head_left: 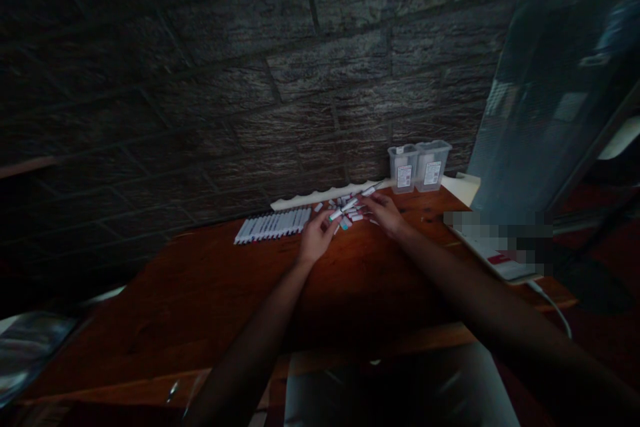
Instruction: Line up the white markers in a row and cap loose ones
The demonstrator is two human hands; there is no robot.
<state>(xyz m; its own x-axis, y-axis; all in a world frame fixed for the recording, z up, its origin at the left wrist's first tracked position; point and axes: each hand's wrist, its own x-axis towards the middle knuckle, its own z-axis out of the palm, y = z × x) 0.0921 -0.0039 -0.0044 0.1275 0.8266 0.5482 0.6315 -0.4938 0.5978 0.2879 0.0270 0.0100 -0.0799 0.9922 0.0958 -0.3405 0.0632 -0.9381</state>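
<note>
My left hand [317,237] is closed around a white marker [344,208] with a green end, which slants up to the right over a heap of caps. Just right of it, my right hand [384,211] has its fingers closed on a white pen-like piece [369,191] with a thin dark tip. Under and between the hands lie loose marker caps [355,217], mostly white, one of them teal [345,223]. Left of my left hand, a row of white markers [273,225] lies side by side on the wooden table [220,300].
Two clear plastic containers [417,167] with labels stand at the back right against the stone-block wall [280,80]. A cream strip with a wavy edge [320,196] lies along the wall. A flat device with a white cable [550,297] sits at the right edge.
</note>
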